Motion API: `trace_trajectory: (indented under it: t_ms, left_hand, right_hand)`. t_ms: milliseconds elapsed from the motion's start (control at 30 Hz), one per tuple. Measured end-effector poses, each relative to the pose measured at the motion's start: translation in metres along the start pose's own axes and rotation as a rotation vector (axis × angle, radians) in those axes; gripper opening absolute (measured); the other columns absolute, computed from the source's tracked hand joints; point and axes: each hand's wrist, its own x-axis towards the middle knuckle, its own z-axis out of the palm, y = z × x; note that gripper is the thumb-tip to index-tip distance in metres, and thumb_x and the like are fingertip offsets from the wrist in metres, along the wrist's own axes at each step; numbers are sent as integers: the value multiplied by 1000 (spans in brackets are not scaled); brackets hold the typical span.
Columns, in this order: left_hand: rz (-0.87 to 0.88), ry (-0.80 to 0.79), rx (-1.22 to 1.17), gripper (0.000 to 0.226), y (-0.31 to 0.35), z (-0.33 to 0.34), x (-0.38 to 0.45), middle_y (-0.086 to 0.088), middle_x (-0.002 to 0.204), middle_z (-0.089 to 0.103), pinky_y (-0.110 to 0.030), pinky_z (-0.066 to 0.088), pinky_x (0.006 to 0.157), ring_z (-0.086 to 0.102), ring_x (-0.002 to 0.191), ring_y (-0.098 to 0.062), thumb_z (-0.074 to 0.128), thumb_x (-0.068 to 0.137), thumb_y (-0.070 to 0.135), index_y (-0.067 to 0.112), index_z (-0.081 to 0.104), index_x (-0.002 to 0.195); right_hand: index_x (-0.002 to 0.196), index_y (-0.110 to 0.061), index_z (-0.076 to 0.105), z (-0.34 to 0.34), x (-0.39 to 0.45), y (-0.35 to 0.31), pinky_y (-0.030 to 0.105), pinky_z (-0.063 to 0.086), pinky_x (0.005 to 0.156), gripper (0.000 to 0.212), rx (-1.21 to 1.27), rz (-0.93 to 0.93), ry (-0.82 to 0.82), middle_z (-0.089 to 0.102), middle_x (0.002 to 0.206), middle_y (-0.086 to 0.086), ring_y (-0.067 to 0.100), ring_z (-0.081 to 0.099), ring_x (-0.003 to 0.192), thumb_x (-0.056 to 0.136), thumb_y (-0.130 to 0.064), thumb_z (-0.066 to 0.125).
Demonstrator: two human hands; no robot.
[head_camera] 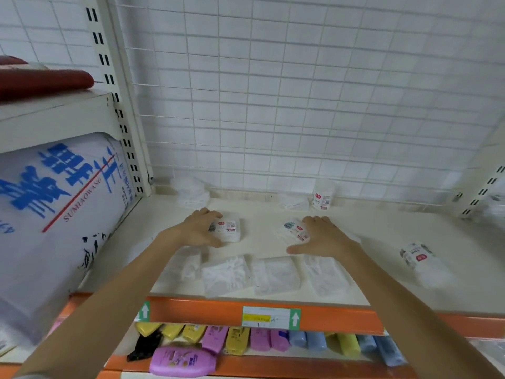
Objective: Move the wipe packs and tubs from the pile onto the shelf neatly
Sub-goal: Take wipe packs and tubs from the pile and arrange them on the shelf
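On the cream shelf [273, 212], my left hand [198, 228] grips the left end of a small white wipe tub [229, 229] with a red label, lying on its side. My right hand [325, 236] lies over a flat white wipe pack [293, 231], fingers curled over its far edge and thumb spread below it. Several white wipe packs sit in a row along the front edge, from one pack [188, 265] on the left to another [325, 274] on the right. One tub [322, 198] stands upright at the back. Another tub [418, 259] lies at the right.
More white packs lie at the back left [191, 191] and back middle [293, 203] against the wire grid wall. A big white sack with blue writing [62, 209] fills the left bay. Below the orange shelf edge [207, 310] lie coloured bottles [183, 361].
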Motion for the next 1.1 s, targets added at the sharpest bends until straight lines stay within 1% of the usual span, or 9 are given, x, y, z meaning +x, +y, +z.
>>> trace_trajectory:
  t_ms: [67,133,233,300,467,567,633,867,1100]
  left_hand:
    - [15,33,-30,73,-1,0,0,1,113,40,-24,36,89,42,104,-16,74,74,35,15,38,133]
    - [33,61,-36,65,-2,-1,0,2,106,41,-21,34,81,44,97,-14,75,73,34,13,45,127]
    - [78,146,-35,65,2,0,1,-1,111,45,-20,32,83,46,105,-18,77,71,30,12,47,126]
    - [138,239,-85,70,12,-1,0,-5,121,47,-19,31,90,44,113,-20,78,71,24,10,44,130]
    - [382,286,-169,70,48,1,-14,-2,122,45,-23,32,100,41,116,-17,77,69,23,12,45,130]
    - [492,266,-136,75,76,10,-21,5,119,43,-10,28,95,39,113,-11,65,60,45,18,46,127]
    - [545,256,-133,80,100,19,-22,6,119,43,-5,25,93,37,112,-11,56,57,52,17,46,128]
    - [725,209,-146,79,210,72,-17,9,117,43,-1,23,91,37,111,-7,54,60,58,19,45,128]
    - [862,112,-173,80,335,147,-22,4,116,45,-4,27,87,41,109,-12,56,61,63,16,48,125]
  right_hand:
    - [107,-10,48,0,2,-2,29,34,74,61,83,25,37,48,101,3,22,44,100,69,-52,71]
    - [115,-9,48,-1,1,-3,30,37,78,58,148,19,78,48,109,5,23,43,105,71,-37,73]
    - [133,-11,38,-5,-4,-3,30,35,93,68,216,-21,186,40,128,6,23,33,123,73,-18,70]
    - [136,-13,36,-11,-16,2,26,28,95,70,281,-39,251,36,133,5,23,27,128,74,-12,68]
    - [133,-18,39,-24,-71,38,20,25,94,67,381,-63,406,34,127,-2,16,27,122,74,-7,68]
    - [130,-14,45,-28,-114,72,17,28,93,68,409,-21,469,30,118,-4,15,33,117,69,-3,73]
    - [128,-13,46,-28,-142,97,20,31,91,68,403,25,509,30,115,-4,17,36,114,68,0,73]
    - [126,-11,50,-23,-242,181,27,40,84,67,391,178,635,34,114,-1,17,39,107,65,3,74]
    - [129,-13,49,-6,-348,268,20,32,86,70,359,375,676,39,119,0,14,38,109,65,-4,77]
